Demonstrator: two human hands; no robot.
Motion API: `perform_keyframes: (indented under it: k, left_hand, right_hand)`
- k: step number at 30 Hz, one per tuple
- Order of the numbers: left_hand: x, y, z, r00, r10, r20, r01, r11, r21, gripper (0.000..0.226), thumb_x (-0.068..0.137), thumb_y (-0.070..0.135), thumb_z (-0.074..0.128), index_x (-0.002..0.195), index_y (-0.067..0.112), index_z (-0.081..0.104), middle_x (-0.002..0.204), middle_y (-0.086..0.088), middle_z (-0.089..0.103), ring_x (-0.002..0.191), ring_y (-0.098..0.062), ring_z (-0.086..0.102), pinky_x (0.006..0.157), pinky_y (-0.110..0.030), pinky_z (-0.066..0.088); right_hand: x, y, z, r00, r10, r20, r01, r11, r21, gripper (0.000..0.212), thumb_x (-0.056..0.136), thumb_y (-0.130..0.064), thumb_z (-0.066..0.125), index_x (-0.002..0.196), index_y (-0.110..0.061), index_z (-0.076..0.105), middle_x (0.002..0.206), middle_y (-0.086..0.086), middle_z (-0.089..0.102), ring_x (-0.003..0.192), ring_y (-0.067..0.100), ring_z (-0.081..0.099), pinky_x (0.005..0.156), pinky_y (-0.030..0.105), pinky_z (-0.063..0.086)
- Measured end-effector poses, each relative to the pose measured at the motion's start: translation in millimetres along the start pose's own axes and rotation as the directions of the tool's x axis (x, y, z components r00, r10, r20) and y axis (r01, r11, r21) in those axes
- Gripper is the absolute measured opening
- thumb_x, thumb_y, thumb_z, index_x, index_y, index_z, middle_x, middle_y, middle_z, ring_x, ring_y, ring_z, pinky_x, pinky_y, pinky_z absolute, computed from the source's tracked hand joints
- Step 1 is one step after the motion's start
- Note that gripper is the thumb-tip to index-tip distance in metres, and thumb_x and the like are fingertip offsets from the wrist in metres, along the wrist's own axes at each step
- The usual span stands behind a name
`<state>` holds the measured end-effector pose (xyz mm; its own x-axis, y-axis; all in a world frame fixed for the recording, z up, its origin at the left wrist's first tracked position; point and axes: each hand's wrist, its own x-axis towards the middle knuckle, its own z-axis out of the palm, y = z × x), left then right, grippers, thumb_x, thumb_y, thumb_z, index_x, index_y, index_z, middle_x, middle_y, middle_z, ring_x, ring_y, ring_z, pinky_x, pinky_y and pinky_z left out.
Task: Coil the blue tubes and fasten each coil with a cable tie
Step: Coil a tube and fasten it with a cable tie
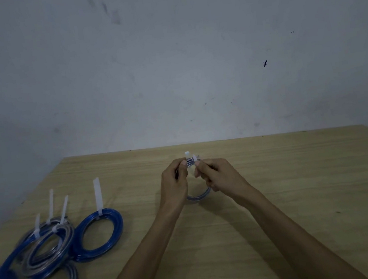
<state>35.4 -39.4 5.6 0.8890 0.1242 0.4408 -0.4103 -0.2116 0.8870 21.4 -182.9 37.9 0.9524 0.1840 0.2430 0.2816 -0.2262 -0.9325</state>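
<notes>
A small coil of pale blue tube point(199, 197) is held upright above the middle of the wooden table point(299, 183). My left hand point(176, 182) grips the coil's top left side. My right hand point(215, 175) pinches a white cable tie point(195, 158) that wraps over the top of the coil; the tie's head and tail stick up between my fingertips. Most of the coil's upper half is hidden behind my fingers.
At the left of the table lie several coiled blue tubes, each with a white cable tie tail standing up: a single one point(98, 234) and an overlapping pile point(37, 252) that reaches the near left edge. A grey wall point(168, 60) stands right behind the table.
</notes>
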Motion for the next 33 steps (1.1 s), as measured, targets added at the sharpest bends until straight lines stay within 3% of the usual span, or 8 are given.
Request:
perform_keyframes:
  k: [10,14,18,20,22,25,28,33]
  left_hand:
    - [-4.3,2.2,4.2,0.997,0.062,0.051,-0.065,0.997,0.044,0.024,0.104,0.009,0.048,0.111,0.008,0.071,0.085,0.008,0.067,0.072,0.005,0.057,0.067,-0.011,0.039]
    - [-6.2,1.9,4.6,0.990,0.099,0.104,-0.107,0.991,0.078,0.025,0.105,0.013,0.047,0.110,0.016,0.071,0.084,0.006,0.067,0.072,-0.008,0.059,0.064,-0.020,0.042]
    - [-8.3,5.8,5.7,0.983,0.125,0.136,-0.138,0.987,0.087,0.026,0.106,0.012,0.046,0.115,0.017,0.070,0.097,0.007,0.072,0.090,-0.004,0.066,0.074,-0.023,0.050]
    - [-9.6,8.9,5.7,0.984,0.113,0.138,-0.121,0.991,0.054,0.026,0.106,0.012,0.047,0.117,0.014,0.070,0.103,0.005,0.074,0.100,-0.006,0.068,0.081,-0.023,0.052]
    - [-12.3,13.7,6.4,0.984,0.097,0.150,-0.102,0.994,0.028,0.027,0.106,0.012,0.046,0.119,0.013,0.070,0.104,0.005,0.074,0.100,-0.004,0.067,0.081,-0.019,0.051]
    - [-15.8,20.9,9.2,0.980,0.074,0.185,-0.073,0.997,-0.010,0.028,0.107,0.012,0.045,0.122,0.009,0.069,0.102,0.005,0.072,0.088,0.007,0.064,0.072,-0.010,0.046]
    - [-15.1,24.0,10.1,0.976,0.046,0.212,-0.042,0.999,-0.023,0.028,0.106,0.010,0.045,0.119,0.010,0.070,0.088,0.018,0.070,0.074,0.008,0.058,0.064,-0.009,0.041]
    - [-15.6,25.9,10.6,0.968,0.015,0.250,-0.009,1.000,-0.024,0.028,0.106,0.011,0.045,0.116,0.015,0.070,0.069,0.025,0.060,0.065,0.003,0.048,0.062,-0.013,0.037]
  right_hand:
    - [-3.1,-3.0,-2.4,0.993,0.111,0.044,-0.115,0.987,0.113,0.034,0.105,-0.024,0.050,0.080,-0.007,0.066,0.057,-0.006,0.041,0.048,0.008,0.031,0.048,0.020,0.027]
    - [-2.3,-3.1,-3.6,0.996,0.090,0.013,-0.091,0.985,0.150,0.039,0.105,-0.030,0.052,0.078,-0.006,0.068,0.058,-0.002,0.043,0.047,0.008,0.033,0.047,0.020,0.028]
    - [3.2,-1.8,-4.3,0.980,-0.015,-0.199,0.004,0.999,-0.053,0.029,0.096,-0.032,0.066,0.080,-0.008,0.073,0.063,0.000,0.062,0.054,0.010,0.052,0.056,0.027,0.042]
    - [6.4,-1.3,-6.0,0.949,-0.035,-0.313,-0.020,0.985,-0.172,0.020,0.090,-0.038,0.073,0.094,-0.018,0.073,0.079,-0.002,0.068,0.070,0.009,0.061,0.067,0.027,0.049]
    - [7.7,-3.2,-8.8,0.955,-0.006,-0.297,-0.058,0.977,-0.207,0.025,0.090,-0.038,0.072,0.109,-0.023,0.072,0.094,-0.002,0.067,0.085,0.012,0.063,0.077,0.030,0.050]
    - [4.8,-8.8,-16.4,0.988,0.027,-0.151,-0.031,0.999,-0.025,0.014,0.094,-0.026,0.069,0.095,-0.015,0.079,0.092,0.000,0.074,0.091,0.016,0.067,0.086,0.031,0.052]
    - [2.0,-11.6,-21.8,0.993,0.062,-0.105,-0.044,0.985,0.168,0.016,0.093,-0.022,0.071,0.089,-0.007,0.077,0.091,0.007,0.075,0.093,0.019,0.071,0.078,0.019,0.053]
    - [5.5,-13.7,-26.7,0.988,0.069,-0.137,-0.044,0.982,0.183,0.018,0.092,-0.021,0.072,0.085,-0.005,0.076,0.085,0.001,0.073,0.084,0.007,0.068,0.071,0.013,0.049]
